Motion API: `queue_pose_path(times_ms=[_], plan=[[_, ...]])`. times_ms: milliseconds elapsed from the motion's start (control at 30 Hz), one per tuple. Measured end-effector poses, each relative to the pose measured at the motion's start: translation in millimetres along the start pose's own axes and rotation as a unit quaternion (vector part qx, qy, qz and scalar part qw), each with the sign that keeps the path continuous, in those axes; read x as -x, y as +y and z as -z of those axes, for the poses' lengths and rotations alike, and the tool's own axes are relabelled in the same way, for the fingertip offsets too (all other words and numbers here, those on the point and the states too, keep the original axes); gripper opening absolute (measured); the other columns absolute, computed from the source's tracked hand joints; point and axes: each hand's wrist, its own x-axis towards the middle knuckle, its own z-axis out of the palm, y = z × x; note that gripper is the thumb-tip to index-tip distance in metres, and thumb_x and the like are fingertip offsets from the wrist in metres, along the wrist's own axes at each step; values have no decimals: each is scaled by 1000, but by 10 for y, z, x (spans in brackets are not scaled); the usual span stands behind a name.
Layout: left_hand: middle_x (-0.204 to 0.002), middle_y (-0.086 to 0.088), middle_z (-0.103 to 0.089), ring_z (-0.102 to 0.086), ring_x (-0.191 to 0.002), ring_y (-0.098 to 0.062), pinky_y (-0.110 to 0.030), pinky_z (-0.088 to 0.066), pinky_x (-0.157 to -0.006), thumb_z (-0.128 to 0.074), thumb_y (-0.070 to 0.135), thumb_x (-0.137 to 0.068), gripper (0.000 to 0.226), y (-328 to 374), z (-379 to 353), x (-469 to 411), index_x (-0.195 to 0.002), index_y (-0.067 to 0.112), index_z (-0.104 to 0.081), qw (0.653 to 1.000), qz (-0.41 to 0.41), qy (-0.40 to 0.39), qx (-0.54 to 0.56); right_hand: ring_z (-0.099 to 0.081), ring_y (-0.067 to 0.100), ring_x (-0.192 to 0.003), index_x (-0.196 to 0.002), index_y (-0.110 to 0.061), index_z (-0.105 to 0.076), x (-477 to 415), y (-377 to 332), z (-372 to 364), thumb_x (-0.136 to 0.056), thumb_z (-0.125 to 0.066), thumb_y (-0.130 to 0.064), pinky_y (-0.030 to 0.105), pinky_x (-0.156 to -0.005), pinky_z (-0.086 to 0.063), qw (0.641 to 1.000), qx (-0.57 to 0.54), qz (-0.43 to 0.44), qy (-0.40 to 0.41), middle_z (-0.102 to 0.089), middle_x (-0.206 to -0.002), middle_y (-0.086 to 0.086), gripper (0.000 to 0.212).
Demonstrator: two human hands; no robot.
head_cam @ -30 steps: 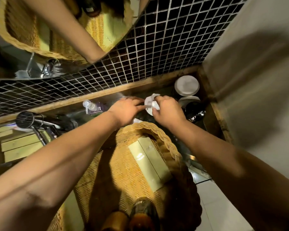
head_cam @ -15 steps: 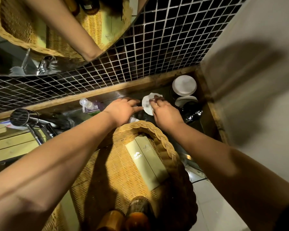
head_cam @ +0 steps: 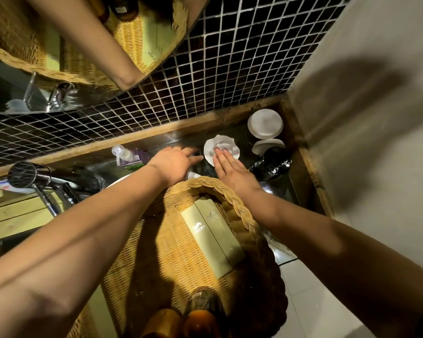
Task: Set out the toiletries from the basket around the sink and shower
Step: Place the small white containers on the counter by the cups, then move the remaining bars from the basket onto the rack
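A woven basket (head_cam: pixel 232 198) lies below me, with two pale green flat boxes (head_cam: pixel 211 237) and amber bottles (head_cam: pixel 200 313) in it. Beyond its rim, on the dark counter, sits a white crinkled paper-covered cup (head_cam: pixel 217 145). My right hand (head_cam: pixel 230 167) lies flat with straight fingers, the fingertips touching that cover. My left hand (head_cam: pixel 174 162) rests open on the counter just left of it, fingers stretched toward the cup.
Two more white-covered cups (head_cam: pixel 265 124) and a dark glossy object (head_cam: pixel 270 163) stand in the right corner by the wall. A clear pump bottle (head_cam: pixel 123 154) is at the left, near a hair dryer (head_cam: pixel 27 172). A mirror (head_cam: pixel 83 45) hangs over the black mosaic tiles.
My right hand has let go of the white cover and flattened its fingers on it. My left hand has shifted slightly and lies open beside the cup.
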Motion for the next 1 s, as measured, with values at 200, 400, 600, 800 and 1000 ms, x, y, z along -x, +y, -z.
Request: queue_pose_path(times_ms=[200, 400, 600, 800, 1000], plan=[[-163, -3, -23, -34, -140, -32, -44, -29, -114, -53, 26, -96, 66, -26, -36, -23, -155, 34, -24, 1000, -5, 1, 8, 13, 23, -153, -157, -10, 11, 25, 31, -56, -103, -37, -41, 37, -122, -2, 998, -9, -10, 54, 17, -165, 8, 80], [-162, -3, -25, -36, -140, -32, -46, -27, -114, -57, 30, -94, 68, -50, -57, -24, -154, 36, -27, 1000, 9, 17, 19, 12, 20, -153, -159, -12, 8, 48, 82, -103, -106, -35, -30, 36, -122, -9, 996, -55, -25, 60, 17, -166, 4, 71], [-160, -5, -30, -31, -143, -34, -50, -28, -113, -44, 39, -98, 55, -85, -14, 122, -151, 37, -32, 993, 65, 83, 49, 11, 20, -153, -159, -12, 8, 86, 91, -14, -105, -37, -34, 35, -122, -9, 998, -39, -25, 46, 16, -166, 4, 73], [-160, -2, -29, -34, -141, -31, -49, -32, -110, -40, 44, -100, 54, -24, 201, 466, -152, 36, -29, 983, 102, 127, 80, 11, 18, -153, -159, -12, 5, 264, 75, 265, -106, -35, -31, 35, -123, -9, 998, -11, -10, 67, 12, -167, 4, 69], [-160, -1, -30, -33, -141, -26, -48, -31, -111, -28, 51, -102, 52, 144, 219, 901, -152, 37, -29, 974, 112, 172, 97, 3, 21, -154, -160, -11, 0, 627, -21, 527, -100, -50, -16, 37, -123, -17, 993, 27, -1, 112, 5, -168, 4, 78]])
